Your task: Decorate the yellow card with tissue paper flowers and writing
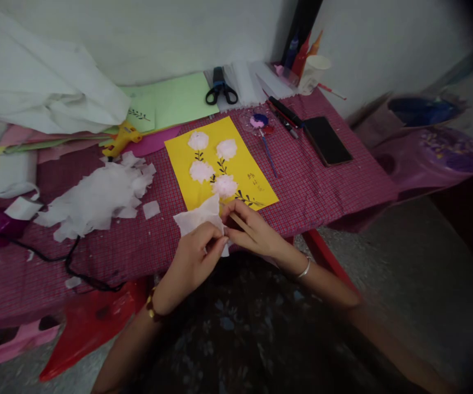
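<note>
"At the near edge of the tabletop, what are the two hands busy with?"

"A piece of thin white paper, held up close to the body. From this angle it overlaps the lower corner of the yellow sheet; I can't tell whether they touch."

"How do the fingers stand?"

"On the left hand, thumb and forefinger are pinched together on the paper's edge. The right hand has its fingers curled around a thin pale stick, its tips right by the gathered part of the paper. Whether those tips grip the paper too, I can't make out."

"How would you expect it to handle?"

"Next to weightless, I'd judge, and soft: one corner stands up in a loose peak. It probably creases readily and tears if tugged, though I doubt it's slippery."

"Then where to hold it?"

"By the gathered edge, lightly, between thumb and forefinger, leaving the spread part uncrushed. The loose squares in the white pile look just as flimsy; I'd lift one by a corner."

"And the stick?"

"Stiff and light, I'd say; best held along its shaft."
</note>
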The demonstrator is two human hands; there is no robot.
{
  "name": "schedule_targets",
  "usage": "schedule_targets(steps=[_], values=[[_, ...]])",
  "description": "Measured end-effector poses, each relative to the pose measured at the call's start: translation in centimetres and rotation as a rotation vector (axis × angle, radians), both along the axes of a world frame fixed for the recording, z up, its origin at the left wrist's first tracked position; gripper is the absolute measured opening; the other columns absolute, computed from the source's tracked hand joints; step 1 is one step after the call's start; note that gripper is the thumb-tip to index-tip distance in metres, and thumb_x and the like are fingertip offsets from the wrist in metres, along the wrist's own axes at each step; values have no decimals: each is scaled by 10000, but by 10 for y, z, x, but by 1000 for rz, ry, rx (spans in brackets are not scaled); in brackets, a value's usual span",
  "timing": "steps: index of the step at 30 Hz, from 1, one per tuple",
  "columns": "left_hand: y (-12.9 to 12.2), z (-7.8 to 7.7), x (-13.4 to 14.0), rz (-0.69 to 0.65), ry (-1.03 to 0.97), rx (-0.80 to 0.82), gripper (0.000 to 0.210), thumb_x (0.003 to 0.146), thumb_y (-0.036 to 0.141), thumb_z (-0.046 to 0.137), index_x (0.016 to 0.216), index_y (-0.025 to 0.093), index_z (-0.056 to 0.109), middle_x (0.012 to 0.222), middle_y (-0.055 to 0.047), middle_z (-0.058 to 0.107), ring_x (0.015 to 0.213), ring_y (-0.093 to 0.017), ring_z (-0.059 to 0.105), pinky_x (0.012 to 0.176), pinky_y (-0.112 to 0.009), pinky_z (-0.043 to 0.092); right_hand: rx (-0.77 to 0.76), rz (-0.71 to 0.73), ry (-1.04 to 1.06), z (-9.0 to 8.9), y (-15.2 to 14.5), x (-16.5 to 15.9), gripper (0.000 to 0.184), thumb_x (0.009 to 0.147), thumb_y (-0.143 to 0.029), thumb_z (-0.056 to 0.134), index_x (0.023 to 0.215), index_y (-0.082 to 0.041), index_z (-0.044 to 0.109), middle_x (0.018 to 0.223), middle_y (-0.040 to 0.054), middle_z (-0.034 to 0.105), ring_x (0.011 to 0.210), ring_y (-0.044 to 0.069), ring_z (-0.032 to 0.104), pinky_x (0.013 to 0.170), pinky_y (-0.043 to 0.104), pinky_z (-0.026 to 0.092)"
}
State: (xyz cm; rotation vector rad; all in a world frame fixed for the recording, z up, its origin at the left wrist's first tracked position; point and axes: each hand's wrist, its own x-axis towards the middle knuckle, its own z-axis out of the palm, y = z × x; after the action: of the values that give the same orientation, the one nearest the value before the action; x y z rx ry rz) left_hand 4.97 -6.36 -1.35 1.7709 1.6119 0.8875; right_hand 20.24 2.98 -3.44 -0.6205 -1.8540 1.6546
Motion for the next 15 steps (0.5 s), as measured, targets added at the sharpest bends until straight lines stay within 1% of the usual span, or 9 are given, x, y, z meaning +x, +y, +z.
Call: schedule_targets(steps=[2,4,5,7,9,12,15], values=[[0,0,1,-53,35,15,150,913,190,506,765,175,520,717,20,541,651,-98,496,611,-220,376,-31,-20,17,0,-1,0,144,790,-212,600,888,-223,495,828,-3,531,771,144,508,711,293,441],[1,-1,1,-93,29,14,156,891,193,527,737,174,520,697,23,535,628,-96,485,591,-217,370,-39,-86,16,-1,-3,-1,139,775,-216,610,859,-225,498,801,-13,531,744,139,511,686,286,438],[2,-1,1,-90,5,1,164,868,208,558,714,173,516,673,27,528,607,-95,475,572,-215,365,-29,-125,11,-2,-4,-2,141,767,-220,616,846,-225,500,789,-17,531,730,137,513,676,285,437],[3,-1,1,-37,-68,-48,193,814,252,619,676,174,508,623,37,515,564,-92,455,533,-210,354,23,-193,0,-3,-6,-3,137,753,-221,626,823,-224,508,775,-19,537,716,138,524,671,288,439],[5,0,1,47,-144,-105,212,786,302,643,673,174,518,594,43,509,544,-94,448,510,-208,349,99,-227,-18,-4,-8,-4,122,754,-206,624,814,-224,519,775,-17,554,712,139,539,671,289,441],[7,2,0,115,-226,-153,203,811,333,605,704,169,550,599,41,509,553,-99,455,506,-208,350,194,-228,-28,-5,-10,-5,112,768,-192,617,819,-228,525,765,-20,574,686,133,549,641,274,441],[6,0,-2,114,-253,-170,219,852,321,551,698,166,547,595,44,480,551,-95,438,509,-211,339,272,-213,-14,-3,-12,-6,107,779,-189,610,824,-230,521,759,-24,575,663,125,551,610,258,438]])
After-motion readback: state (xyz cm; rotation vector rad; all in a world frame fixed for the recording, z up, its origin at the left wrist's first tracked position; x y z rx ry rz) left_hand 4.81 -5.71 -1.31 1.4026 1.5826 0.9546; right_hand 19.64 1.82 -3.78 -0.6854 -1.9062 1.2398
